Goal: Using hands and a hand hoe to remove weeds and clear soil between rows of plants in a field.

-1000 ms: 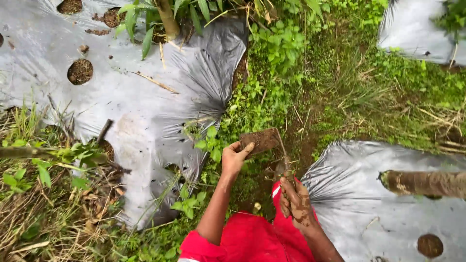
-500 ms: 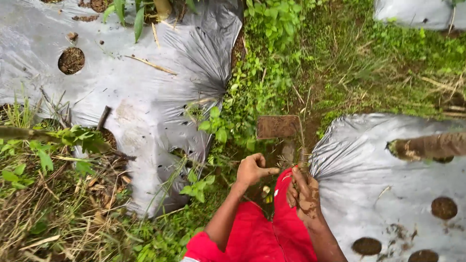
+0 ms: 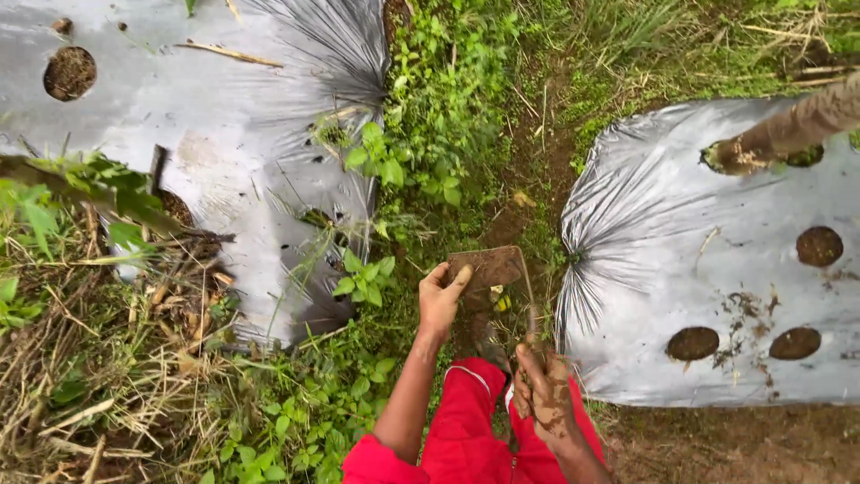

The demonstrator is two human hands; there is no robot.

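Hands first: the left hand (image 3: pixel 441 300) has its fingers and thumb wrapped over the edge of a flat, rusty-brown, mud-caked metal hoe blade (image 3: pixel 485 267), gripping its left side. The muddy right hand (image 3: pixel 540 387) is clenched round the thin wooden handle (image 3: pixel 529 309) that runs down from the blade. The blade sits over the strip of weedy ground (image 3: pixel 448 134) between two beds, near the gathered edge of the silver plastic mulch sheet on the right (image 3: pixel 717 260), which has round soil-filled planting holes (image 3: pixel 692 342). Another silver mulch sheet (image 3: pixel 224 116) covers the left bed, with dry grass (image 3: pixel 98 358) along its near edge. Red trousers (image 3: pixel 470 421) show at the bottom.
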